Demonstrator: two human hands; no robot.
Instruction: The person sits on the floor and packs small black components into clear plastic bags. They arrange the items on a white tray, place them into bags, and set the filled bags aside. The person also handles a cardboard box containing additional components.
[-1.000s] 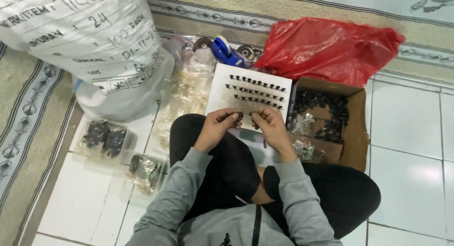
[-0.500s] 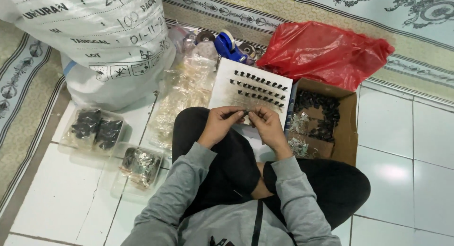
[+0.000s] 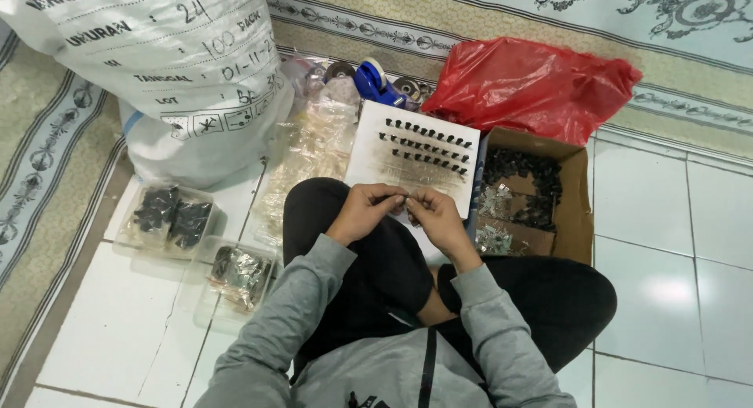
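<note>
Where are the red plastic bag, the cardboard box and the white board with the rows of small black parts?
red plastic bag (image 3: 533,86), head view, middle of its crumpled top.
cardboard box (image 3: 576,212), head view, right-hand wall.
white board (image 3: 376,153), head view, bare left part beside the rows.

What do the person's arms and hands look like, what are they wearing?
Both arms are covered by long grey sweatshirt sleeves with ribbed cuffs ending at the wrists. The left hand and right hand are bare: no gloves, and no rings, watch or bracelet show. A dark zip or cord runs down the grey top's front.
</note>
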